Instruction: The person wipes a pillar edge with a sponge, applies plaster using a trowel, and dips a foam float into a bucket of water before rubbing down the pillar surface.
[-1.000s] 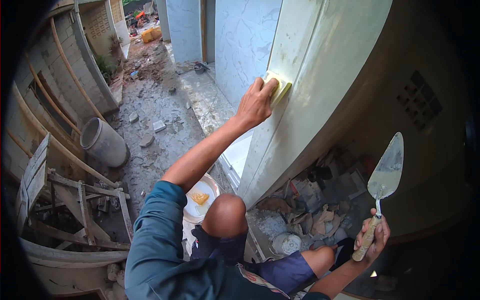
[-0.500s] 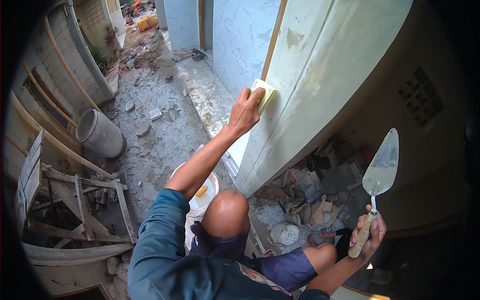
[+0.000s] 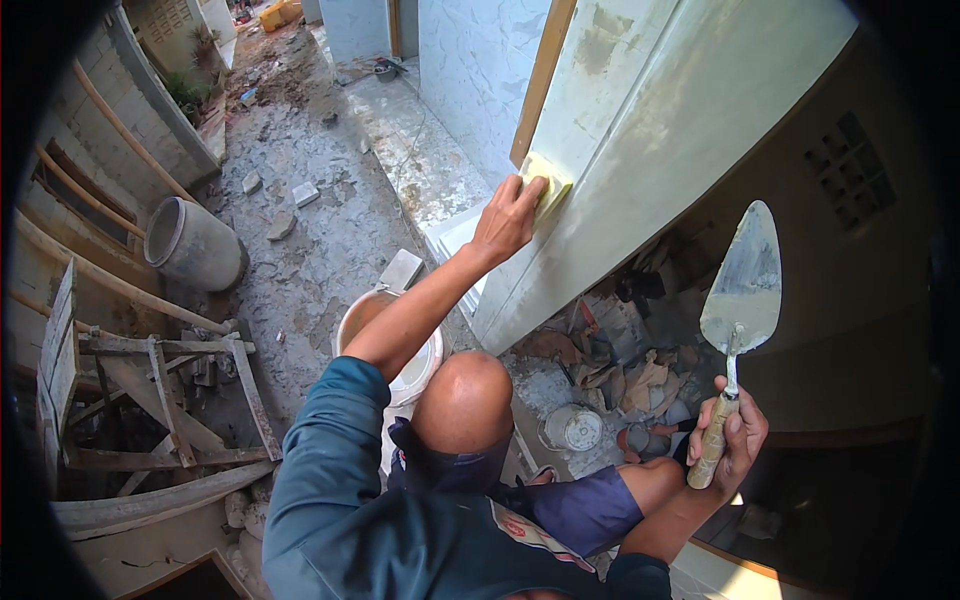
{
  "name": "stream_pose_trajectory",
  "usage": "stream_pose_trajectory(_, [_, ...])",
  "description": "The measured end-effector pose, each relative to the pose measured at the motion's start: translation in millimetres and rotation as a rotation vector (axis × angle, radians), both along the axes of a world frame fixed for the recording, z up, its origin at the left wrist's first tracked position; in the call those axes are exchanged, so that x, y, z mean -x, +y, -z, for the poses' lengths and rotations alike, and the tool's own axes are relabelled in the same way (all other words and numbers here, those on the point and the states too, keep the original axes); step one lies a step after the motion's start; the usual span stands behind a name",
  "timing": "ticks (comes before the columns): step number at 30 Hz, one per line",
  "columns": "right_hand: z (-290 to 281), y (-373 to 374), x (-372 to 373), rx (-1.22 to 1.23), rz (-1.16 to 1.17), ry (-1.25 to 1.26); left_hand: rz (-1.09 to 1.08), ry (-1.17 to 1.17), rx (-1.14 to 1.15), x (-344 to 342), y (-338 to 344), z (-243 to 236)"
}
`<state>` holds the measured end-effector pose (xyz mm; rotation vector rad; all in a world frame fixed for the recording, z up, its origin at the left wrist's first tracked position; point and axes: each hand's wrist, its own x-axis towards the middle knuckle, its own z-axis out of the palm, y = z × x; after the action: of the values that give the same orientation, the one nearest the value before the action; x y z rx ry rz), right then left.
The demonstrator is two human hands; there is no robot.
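My left hand point(image 3: 508, 218) grips a yellow sponge point(image 3: 547, 188) and presses it against the pale plastered pillar point(image 3: 600, 200), close to the lower end of a brown wooden strip point(image 3: 543, 85). Off to the right, my right hand point(image 3: 733, 440) is closed round the handle of a pointing trowel point(image 3: 744, 285). Its blade points upward, smeared with grey-white material, and touches nothing. Below my left forearm stands a white bucket point(image 3: 432, 365), partly hidden by the arm and my knee.
A wooden trestle point(image 3: 165, 400) stands at left, beneath leaning poles and near a grey drum point(image 3: 195, 245). Torn paper and rubble point(image 3: 640, 385) lie right of the pillar, with a small pail point(image 3: 575, 428) nearby. Loose bricks point(image 3: 305, 193) dot the rough ground. White tiles point(image 3: 455, 235) lean by the pillar's base.
My left hand has slid the sponge slightly down and right over the pillar. The trowel in my right hand has shifted a little up and left. The view has shifted somewhat.
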<state>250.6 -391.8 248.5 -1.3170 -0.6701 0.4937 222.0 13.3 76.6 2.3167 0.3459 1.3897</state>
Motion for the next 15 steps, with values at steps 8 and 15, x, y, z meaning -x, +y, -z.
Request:
stream_pose_trajectory(8, [-9,18,10,0.106,0.027,-0.024,-0.055,-0.286,-0.041,-22,-14,-83])
stream_pose_trajectory(15, [26,141,17,0.345,0.024,-0.181,-0.027,0.017,0.213,5,-8,36])
